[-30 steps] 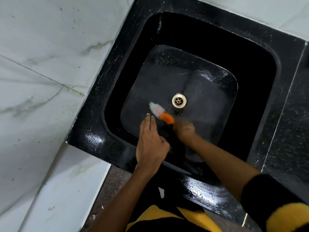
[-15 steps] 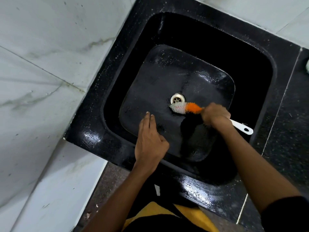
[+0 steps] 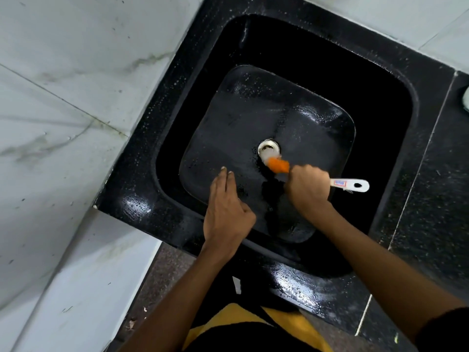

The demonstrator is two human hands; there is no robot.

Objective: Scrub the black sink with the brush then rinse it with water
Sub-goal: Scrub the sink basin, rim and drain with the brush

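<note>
The black sink [image 3: 142,199] is a wet, glossy square basin with a pale round drain [image 3: 268,147] in the middle of its floor. My right hand [image 3: 307,189] is closed around the white handle of the brush [image 3: 278,165]. The brush's orange and white bristle head lies on the near edge of the drain, and the handle's end with a hanging hole sticks out to the right. My left hand [image 3: 225,209] rests flat over the sink's near wall, fingers together and pointing into the basin, holding nothing.
White marble-patterned tiles [image 3: 63,97] lie left of the sink and behind it. A dark speckled counter [image 3: 436,199] continues to the right, with a pale object [image 3: 465,97] cut off at the frame's edge. A brown floor [image 3: 165,275] shows below the sink's front rim.
My right hand has swept the brush from the near-left of the basin floor rightwards and back to the drain; its head now covers the drain's near edge. My left hand has stayed put.
</note>
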